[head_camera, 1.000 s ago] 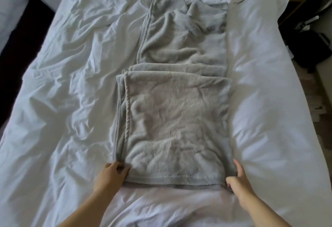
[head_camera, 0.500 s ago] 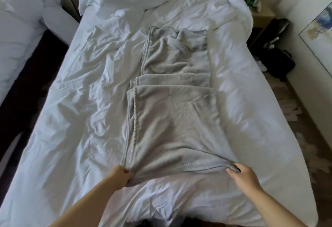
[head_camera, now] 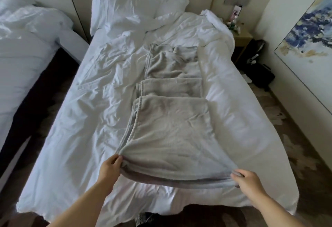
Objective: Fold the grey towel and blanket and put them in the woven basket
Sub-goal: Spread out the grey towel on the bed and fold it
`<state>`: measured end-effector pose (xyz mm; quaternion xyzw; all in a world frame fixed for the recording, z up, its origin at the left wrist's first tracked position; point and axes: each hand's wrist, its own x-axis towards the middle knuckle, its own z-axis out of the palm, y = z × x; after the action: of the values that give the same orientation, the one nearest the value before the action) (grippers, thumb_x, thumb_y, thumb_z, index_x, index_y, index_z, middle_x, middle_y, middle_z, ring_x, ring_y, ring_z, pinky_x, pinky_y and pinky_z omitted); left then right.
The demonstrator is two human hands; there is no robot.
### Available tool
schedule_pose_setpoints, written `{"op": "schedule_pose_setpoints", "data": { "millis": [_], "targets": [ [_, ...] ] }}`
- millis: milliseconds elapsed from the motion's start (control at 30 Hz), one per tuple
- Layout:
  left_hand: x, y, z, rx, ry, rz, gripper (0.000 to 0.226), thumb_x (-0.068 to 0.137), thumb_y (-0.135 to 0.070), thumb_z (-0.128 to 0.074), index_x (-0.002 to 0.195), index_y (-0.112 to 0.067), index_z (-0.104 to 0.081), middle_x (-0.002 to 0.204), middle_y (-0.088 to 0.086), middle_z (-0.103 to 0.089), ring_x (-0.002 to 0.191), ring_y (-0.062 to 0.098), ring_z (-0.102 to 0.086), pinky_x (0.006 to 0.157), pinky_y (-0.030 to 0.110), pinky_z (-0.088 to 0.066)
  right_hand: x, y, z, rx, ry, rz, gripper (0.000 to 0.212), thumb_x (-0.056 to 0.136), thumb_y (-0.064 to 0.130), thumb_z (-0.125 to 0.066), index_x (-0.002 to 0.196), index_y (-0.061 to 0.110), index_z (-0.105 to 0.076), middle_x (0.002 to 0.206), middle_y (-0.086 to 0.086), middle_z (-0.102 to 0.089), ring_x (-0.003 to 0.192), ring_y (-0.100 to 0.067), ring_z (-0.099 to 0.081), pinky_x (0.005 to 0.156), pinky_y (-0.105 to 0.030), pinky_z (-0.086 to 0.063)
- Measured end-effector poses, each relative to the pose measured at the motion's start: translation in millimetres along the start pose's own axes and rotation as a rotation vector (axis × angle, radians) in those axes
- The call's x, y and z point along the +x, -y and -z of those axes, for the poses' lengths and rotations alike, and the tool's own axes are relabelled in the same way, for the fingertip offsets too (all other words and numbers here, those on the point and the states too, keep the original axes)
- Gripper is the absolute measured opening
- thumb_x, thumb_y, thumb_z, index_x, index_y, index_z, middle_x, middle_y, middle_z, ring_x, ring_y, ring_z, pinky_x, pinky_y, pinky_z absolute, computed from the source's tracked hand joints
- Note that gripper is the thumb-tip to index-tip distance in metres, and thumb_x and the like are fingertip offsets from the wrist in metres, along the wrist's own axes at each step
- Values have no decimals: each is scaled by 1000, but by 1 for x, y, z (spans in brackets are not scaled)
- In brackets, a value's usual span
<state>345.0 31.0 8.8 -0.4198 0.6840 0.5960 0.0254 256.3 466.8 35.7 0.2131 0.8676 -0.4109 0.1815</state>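
A long grey blanket [head_camera: 170, 122] lies lengthwise down the middle of a white bed [head_camera: 86, 118], partly folded in stacked layers, with its far end rumpled near the pillows. My left hand [head_camera: 110, 166] pinches the near left corner of the blanket. My right hand [head_camera: 246, 179] pinches the near right corner. Both corners are raised off the bed, and the near edge hangs taut between them. No woven basket is in view, and I cannot tell a separate towel from the blanket.
White pillows [head_camera: 129, 9] lean at the head of the bed. A second white bed [head_camera: 27, 50] stands to the left across a dark gap. On the right are a wooden nightstand [head_camera: 241, 41], dark bags [head_camera: 260, 72] on the floor and a painting [head_camera: 309, 34].
Both hands have lifted the blanket's near edge off the bed and drawn it toward me. My head has pulled back, so more of the room shows.
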Motion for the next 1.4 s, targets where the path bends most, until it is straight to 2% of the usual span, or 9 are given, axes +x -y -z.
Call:
{"op": "schedule_pose_setpoints", "data": {
  "millis": [133,267,433,733,933,1033,1167,1267,1400],
  "targets": [
    [-40,13,11,-96,-32,104,32,96,-27,-39,75,-8,-54,56,7,-45,48,19,-37,47,26,-31,-23,-11,22,-58,23,46,25,83,1,-61,99,17,-72,95,-4,-68,82,-23,-63,69,-32,-47],
    [-99,46,19,-33,27,96,32,90,-31,-61,72,-7,-50,51,3,-38,40,14,-33,41,23,-27,-52,-46,44,-29,-67,70,25,84,1,-55,91,19,-70,94,-5,-66,82,-27,-62,67,-33,-47],
    [-166,77,31,-107,-120,134,17,87,-15,-67,82,-3,-55,57,4,-36,42,15,-30,34,18,-26,-91,-100,66,9,-149,58,29,88,-1,-46,93,16,-68,87,-7,-65,79,-31,-62,78,-46,-56],
    [-249,77,62,-315,-140,117,21,85,-25,-71,91,-8,-59,75,7,-48,57,16,-43,36,17,-41,-166,-127,95,22,-331,118,28,89,1,-44,105,8,-65,105,-17,-65,96,-38,-61,85,-47,-53],
    [-293,32,98,-621,38,-135,7,87,-11,-64,87,-9,-57,81,8,-56,69,16,-58,54,22,-53,-236,-107,146,213,-628,340,33,86,-1,-44,107,18,-62,111,-9,-62,101,-27,-56,87,-43,-49],
    [-311,64,108,-481,13,-13,11,84,-6,-66,81,-9,-55,76,8,-50,65,17,-51,53,24,-49,-251,-145,136,156,-511,137,39,86,-5,-45,116,11,-64,121,-16,-60,102,-36,-59,83,-42,-53],
    [-334,139,113,-403,-68,280,21,83,0,-68,80,-8,-48,79,9,-44,62,16,-43,33,15,-42,-272,-221,106,253,-322,-214,31,94,-1,-47,123,2,-58,106,-17,-57,68,-28,-60,48,-31,-49],
    [-347,173,121,-352,-41,410,19,88,-4,-64,96,-4,-47,78,11,-43,63,17,-43,29,18,-42,-289,-259,92,263,-271,-263,25,95,-1,-45,116,0,-60,89,-12,-53,65,-26,-56,45,-29,-46],
    [-367,170,129,-392,21,431,18,92,-10,-61,98,-5,-45,74,9,-42,62,15,-40,30,15,-41,-297,-246,105,266,-336,-140,26,93,-1,-47,111,5,-66,109,-16,-58,76,-31,-59,52,-34,-52]
  ]
}}
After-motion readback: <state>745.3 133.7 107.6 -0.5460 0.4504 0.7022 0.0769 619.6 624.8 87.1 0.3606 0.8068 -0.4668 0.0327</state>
